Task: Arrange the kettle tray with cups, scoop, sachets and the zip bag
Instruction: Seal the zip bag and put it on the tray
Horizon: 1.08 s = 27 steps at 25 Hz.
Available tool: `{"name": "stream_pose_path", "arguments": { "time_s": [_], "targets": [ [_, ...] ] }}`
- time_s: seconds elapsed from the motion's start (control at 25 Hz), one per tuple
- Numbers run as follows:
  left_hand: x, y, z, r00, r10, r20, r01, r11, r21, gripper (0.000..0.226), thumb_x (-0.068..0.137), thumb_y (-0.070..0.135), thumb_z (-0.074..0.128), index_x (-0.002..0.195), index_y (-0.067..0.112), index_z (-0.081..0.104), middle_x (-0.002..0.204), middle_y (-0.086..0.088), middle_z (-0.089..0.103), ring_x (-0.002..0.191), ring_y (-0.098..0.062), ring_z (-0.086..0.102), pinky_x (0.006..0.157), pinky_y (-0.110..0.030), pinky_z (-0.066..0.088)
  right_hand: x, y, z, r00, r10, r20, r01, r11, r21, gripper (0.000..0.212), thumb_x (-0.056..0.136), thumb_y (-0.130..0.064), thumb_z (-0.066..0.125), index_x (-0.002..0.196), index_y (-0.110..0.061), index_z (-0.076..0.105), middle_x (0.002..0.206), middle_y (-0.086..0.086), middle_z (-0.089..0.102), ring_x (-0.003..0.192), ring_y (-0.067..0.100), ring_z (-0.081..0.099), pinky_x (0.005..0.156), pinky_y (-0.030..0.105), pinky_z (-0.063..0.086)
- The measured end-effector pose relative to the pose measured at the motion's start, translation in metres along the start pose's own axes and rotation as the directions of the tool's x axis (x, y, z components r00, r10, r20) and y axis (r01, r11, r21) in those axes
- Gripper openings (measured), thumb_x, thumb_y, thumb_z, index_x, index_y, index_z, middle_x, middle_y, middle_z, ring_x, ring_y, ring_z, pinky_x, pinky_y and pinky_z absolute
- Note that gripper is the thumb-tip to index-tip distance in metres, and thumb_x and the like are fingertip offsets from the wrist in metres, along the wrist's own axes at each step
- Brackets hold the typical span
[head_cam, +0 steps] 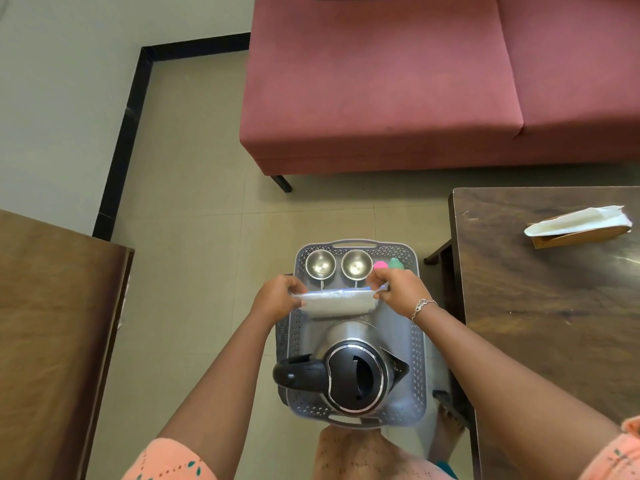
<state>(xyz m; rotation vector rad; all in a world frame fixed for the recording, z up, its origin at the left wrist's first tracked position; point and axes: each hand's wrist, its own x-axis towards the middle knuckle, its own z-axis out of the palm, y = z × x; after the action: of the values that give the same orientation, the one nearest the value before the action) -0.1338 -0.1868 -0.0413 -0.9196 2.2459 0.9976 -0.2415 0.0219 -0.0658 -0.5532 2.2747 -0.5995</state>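
Holding the zip bag: your left hand (277, 296) and right hand (398, 289) each pinch one end of the zip bag (337, 301), fingers curled onto its top edge, with the bag stretched level between them.
Zip bag position: it sits over the middle of the grey tray (419, 358), between the cups and the kettle. You cannot tell whether it touches the tray floor.
Kettle: the steel kettle (356, 372) with a black lid stands at the near end of the tray, just beside the bag's near edge, handle to your left and spout to your right.
Cups: the left cup (320, 265) and right cup (356, 265) stand side by side at the far end, just beyond the bag.
Far right corner: a pink piece (380, 265) and a green piece (394, 263) lie beside the right cup, partly hidden by your right fingers; their kind cannot be told.
Right wrist: bracelet (422, 306).
Surroundings: the dark table (554, 306) to your right carries a white paper packet (578, 225), well apart from the tray. A second table (52, 323) stands left and a red sofa (415, 81) beyond.
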Motion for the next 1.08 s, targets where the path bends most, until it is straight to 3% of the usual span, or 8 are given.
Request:
{"name": "stream_pose_path", "arguments": {
  "time_s": [0.12, 0.2, 0.28, 0.4, 0.52, 0.72, 0.92, 1.08],
  "targets": [
    [-0.016, -0.007, 0.002, 0.985, 0.028, 0.168, -0.050, 0.990, 0.130, 0.029, 0.075, 0.005, 0.071, 0.102, 0.012, 0.068, 0.101, -0.006, 0.065, 0.073, -0.019, 0.053, 0.055, -0.021, 0.037, -0.017, 0.004, 0.002, 0.996, -0.056, 0.075, 0.065, 0.990, -0.126, 0.039, 0.078, 0.003, 0.048, 0.101, -0.023, 0.065, 0.106, -0.003, 0.068, 0.097, 0.023, 0.060, 0.075, 0.027, 0.043],
    [-0.028, -0.016, 0.007, 0.978, 0.044, 0.206, -0.079, 0.983, 0.167, 0.033, 0.074, 0.009, 0.073, 0.106, 0.015, 0.067, 0.110, -0.004, 0.064, 0.080, -0.016, 0.052, 0.067, -0.023, 0.043, -0.030, 0.008, 0.005, 0.990, -0.090, 0.108, 0.107, 0.980, -0.166, 0.051, 0.075, 0.008, 0.042, 0.107, -0.025, 0.063, 0.112, -0.005, 0.063, 0.104, 0.022, 0.055, 0.080, 0.030, 0.046],
    [-0.038, -0.022, 0.012, 0.988, 0.059, 0.141, -0.087, 0.975, 0.203, 0.034, 0.076, 0.012, 0.072, 0.108, 0.020, 0.065, 0.116, -0.001, 0.063, 0.091, -0.020, 0.056, 0.078, -0.027, 0.042, -0.037, 0.011, 0.009, 0.986, -0.118, 0.115, 0.138, 0.974, -0.182, 0.054, 0.075, 0.010, 0.040, 0.111, -0.025, 0.061, 0.116, -0.004, 0.059, 0.108, 0.022, 0.051, 0.084, 0.034, 0.047],
    [-0.048, -0.022, 0.017, 0.990, 0.143, 0.013, -0.139, 0.937, 0.320, 0.030, 0.082, 0.016, 0.065, 0.110, 0.025, 0.063, 0.117, 0.003, 0.062, 0.100, -0.020, 0.058, 0.078, -0.026, 0.041, -0.040, 0.010, 0.012, 0.985, -0.155, 0.075, 0.168, 0.962, -0.215, 0.049, 0.078, 0.006, 0.044, 0.113, -0.024, 0.060, 0.119, -0.004, 0.058, 0.108, 0.021, 0.052, 0.082, 0.035, 0.048],
    [-0.051, -0.021, 0.022, 0.968, 0.249, 0.017, -0.230, 0.864, 0.447, 0.032, 0.086, 0.017, 0.058, 0.116, 0.027, 0.061, 0.123, 0.006, 0.059, 0.107, -0.020, 0.058, 0.085, -0.029, 0.043, -0.044, 0.009, 0.017, 0.981, -0.181, 0.068, 0.192, 0.951, -0.244, 0.048, 0.079, 0.004, 0.044, 0.114, -0.024, 0.060, 0.123, -0.007, 0.056, 0.108, 0.021, 0.054, 0.080, 0.034, 0.049],
    [-0.053, -0.021, 0.026, 0.953, 0.299, -0.050, -0.251, 0.871, 0.423, 0.038, 0.086, 0.025, 0.059, 0.123, 0.025, 0.056, 0.127, 0.008, 0.055, 0.107, -0.020, 0.058, 0.084, -0.031, 0.045, -0.051, 0.015, 0.019, 0.979, -0.202, 0.002, 0.196, 0.952, -0.236, 0.058, 0.076, 0.006, 0.044, 0.126, -0.024, 0.051, 0.131, -0.005, 0.050, 0.116, 0.021, 0.048, 0.083, 0.033, 0.049],
    [-0.052, -0.014, 0.025, 0.937, 0.335, -0.100, -0.258, 0.856, 0.447, 0.038, 0.090, 0.039, 0.050, 0.123, 0.021, 0.057, 0.122, 0.004, 0.058, 0.112, -0.022, 0.044, 0.085, -0.032, 0.041, -0.051, 0.017, 0.016, 0.963, -0.262, -0.066, 0.239, 0.941, -0.242, 0.059, 0.076, 0.006, 0.046, 0.129, -0.019, 0.047, 0.130, 0.001, 0.049, 0.112, 0.025, 0.046, 0.089, 0.035, 0.045],
    [-0.056, -0.009, 0.025, 0.918, 0.362, -0.162, -0.278, 0.879, 0.388, 0.066, 0.079, 0.059, 0.027, 0.115, 0.017, 0.062, 0.117, 0.001, 0.062, 0.122, -0.024, 0.041, 0.091, -0.037, 0.037, -0.059, 0.025, 0.013, 0.935, -0.315, -0.162, 0.271, 0.930, -0.246, 0.055, 0.071, 0.005, 0.054, 0.124, -0.011, 0.052, 0.127, 0.010, 0.052, 0.112, 0.032, 0.049, 0.093, 0.038, 0.044]
  ]
}}
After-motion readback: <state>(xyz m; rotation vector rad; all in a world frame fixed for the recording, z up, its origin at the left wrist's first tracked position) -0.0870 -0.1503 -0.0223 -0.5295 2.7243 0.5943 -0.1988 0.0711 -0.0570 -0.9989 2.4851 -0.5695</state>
